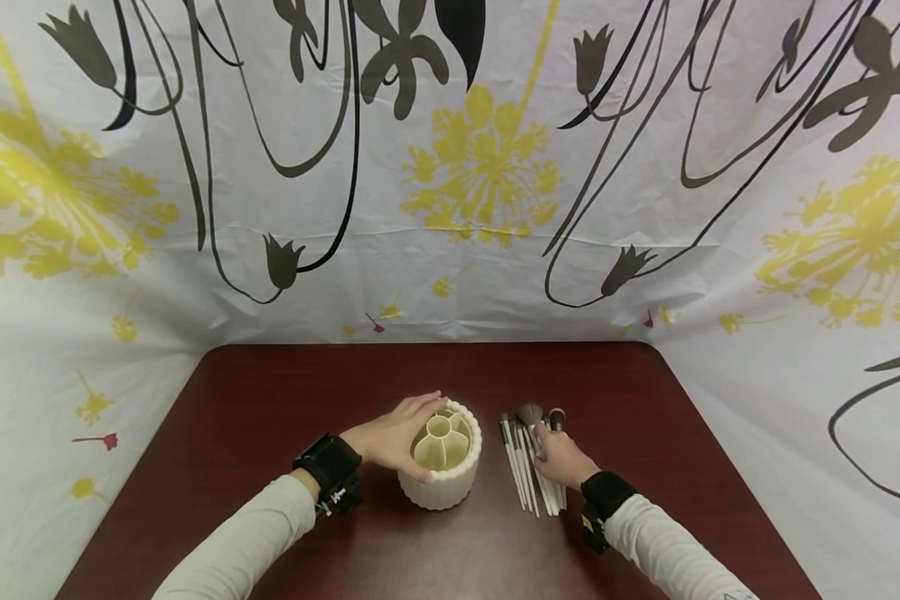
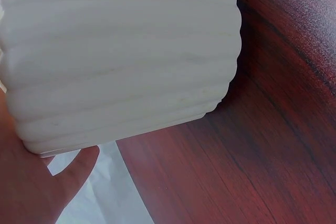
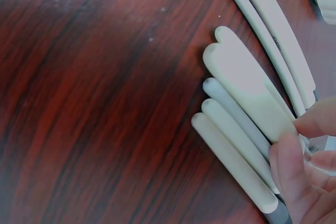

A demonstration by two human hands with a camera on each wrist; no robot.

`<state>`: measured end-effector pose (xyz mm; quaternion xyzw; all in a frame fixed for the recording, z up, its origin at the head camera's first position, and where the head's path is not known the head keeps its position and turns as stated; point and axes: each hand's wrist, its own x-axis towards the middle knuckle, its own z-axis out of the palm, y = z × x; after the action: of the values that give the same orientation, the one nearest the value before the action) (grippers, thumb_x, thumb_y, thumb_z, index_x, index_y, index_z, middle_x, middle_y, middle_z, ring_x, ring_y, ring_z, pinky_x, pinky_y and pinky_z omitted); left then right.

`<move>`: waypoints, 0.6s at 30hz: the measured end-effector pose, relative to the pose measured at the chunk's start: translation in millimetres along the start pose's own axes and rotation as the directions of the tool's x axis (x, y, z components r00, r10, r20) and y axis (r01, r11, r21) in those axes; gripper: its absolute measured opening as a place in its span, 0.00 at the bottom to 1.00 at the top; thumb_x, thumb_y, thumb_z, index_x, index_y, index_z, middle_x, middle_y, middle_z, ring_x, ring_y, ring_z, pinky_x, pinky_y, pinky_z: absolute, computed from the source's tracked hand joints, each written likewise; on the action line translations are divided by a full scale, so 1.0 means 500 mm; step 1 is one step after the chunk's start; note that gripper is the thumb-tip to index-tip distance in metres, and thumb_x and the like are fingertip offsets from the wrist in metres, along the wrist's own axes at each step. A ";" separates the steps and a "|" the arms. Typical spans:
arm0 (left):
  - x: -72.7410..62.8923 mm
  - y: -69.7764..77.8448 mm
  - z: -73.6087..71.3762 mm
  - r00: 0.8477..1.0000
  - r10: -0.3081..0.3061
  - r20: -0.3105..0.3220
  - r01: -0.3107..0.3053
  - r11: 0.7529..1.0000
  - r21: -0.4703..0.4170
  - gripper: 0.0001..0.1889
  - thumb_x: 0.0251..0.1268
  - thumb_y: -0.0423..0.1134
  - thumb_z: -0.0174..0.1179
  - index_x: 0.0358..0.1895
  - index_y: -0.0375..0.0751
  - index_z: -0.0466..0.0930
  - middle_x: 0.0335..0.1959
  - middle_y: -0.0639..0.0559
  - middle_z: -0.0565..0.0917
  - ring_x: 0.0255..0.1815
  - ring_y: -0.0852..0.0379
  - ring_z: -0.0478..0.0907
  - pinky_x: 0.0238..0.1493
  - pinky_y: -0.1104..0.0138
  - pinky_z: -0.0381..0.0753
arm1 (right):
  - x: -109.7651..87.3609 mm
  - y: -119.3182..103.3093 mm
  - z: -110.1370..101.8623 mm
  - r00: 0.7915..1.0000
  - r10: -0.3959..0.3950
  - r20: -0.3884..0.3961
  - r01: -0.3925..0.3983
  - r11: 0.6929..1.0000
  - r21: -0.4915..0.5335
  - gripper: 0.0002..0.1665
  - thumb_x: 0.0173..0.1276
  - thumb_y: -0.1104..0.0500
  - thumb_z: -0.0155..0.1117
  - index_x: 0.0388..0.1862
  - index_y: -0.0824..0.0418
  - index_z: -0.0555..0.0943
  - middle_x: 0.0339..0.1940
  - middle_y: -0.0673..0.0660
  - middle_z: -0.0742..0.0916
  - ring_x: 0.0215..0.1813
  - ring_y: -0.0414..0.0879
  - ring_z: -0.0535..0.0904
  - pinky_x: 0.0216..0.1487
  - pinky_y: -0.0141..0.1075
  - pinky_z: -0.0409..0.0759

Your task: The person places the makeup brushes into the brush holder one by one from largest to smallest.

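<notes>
A cream ribbed brush holder (image 1: 441, 492) with several round-walled compartments stands upright on the table, no brushes visible in it. My left hand (image 1: 393, 435) grips its rim from the left, thumb at the near side and fingers at the far side. The holder's wavy wall (image 2: 121, 61) fills much of the left wrist view. To its right lies a row of makeup brushes (image 1: 523, 467) with pale handles, bristles pointing away. My right hand (image 1: 565, 458) is over them, thumb and fingertips pinching a thick-handled makeup brush (image 3: 257, 87) near its bristle end. Its bristles are partly hidden by the fingers.
The dark red wooden table (image 1: 307, 383) has rounded far corners. A white cloth (image 1: 487, 283) printed with grey and yellow flowers hangs behind and at both sides. A black camera band (image 1: 330, 471) is on the left wrist, another (image 1: 607, 500) on the right.
</notes>
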<state>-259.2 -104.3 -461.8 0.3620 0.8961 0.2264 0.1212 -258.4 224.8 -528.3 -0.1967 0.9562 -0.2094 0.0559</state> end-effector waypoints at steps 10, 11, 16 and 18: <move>0.001 0.003 0.000 1.000 0.002 -0.008 -0.002 1.000 0.025 0.59 0.33 0.65 0.65 0.72 0.52 0.43 0.72 0.49 0.45 0.70 0.50 0.45 0.60 0.51 0.62 | 0.002 -0.007 -0.004 0.997 0.077 0.016 -0.078 0.997 0.016 0.23 0.54 0.68 0.62 0.48 0.69 0.68 0.16 0.50 0.72 0.17 0.40 0.67 0.19 0.33 0.64; 0.001 0.004 0.000 1.000 0.005 -0.009 -0.005 1.000 0.026 0.59 0.34 0.65 0.65 0.72 0.52 0.43 0.72 0.48 0.45 0.70 0.50 0.46 0.60 0.52 0.62 | 0.002 -0.008 -0.005 0.996 0.090 0.020 -0.091 0.996 0.022 0.22 0.54 0.67 0.62 0.47 0.69 0.68 0.16 0.51 0.72 0.17 0.40 0.67 0.18 0.33 0.64; -0.001 0.006 -0.002 1.000 0.013 -0.016 -0.012 0.999 0.036 0.58 0.34 0.64 0.65 0.72 0.50 0.43 0.72 0.47 0.46 0.70 0.50 0.47 0.60 0.52 0.63 | 0.003 -0.007 -0.009 0.991 0.129 0.020 -0.129 0.991 0.030 0.21 0.52 0.66 0.62 0.45 0.67 0.67 0.15 0.51 0.72 0.16 0.41 0.67 0.17 0.32 0.63; -0.001 0.006 -0.001 1.000 0.009 -0.017 -0.008 0.999 0.038 0.58 0.34 0.65 0.65 0.72 0.51 0.43 0.72 0.48 0.45 0.70 0.50 0.47 0.60 0.53 0.63 | 0.004 -0.007 -0.012 0.991 0.137 0.007 -0.137 0.989 0.048 0.21 0.52 0.66 0.62 0.45 0.67 0.67 0.16 0.52 0.71 0.16 0.41 0.66 0.17 0.32 0.63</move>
<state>-257.2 -103.0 -460.0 0.3662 0.8997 0.2129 0.1055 -260.1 223.3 -521.4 -0.1296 0.9620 -0.2277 0.0768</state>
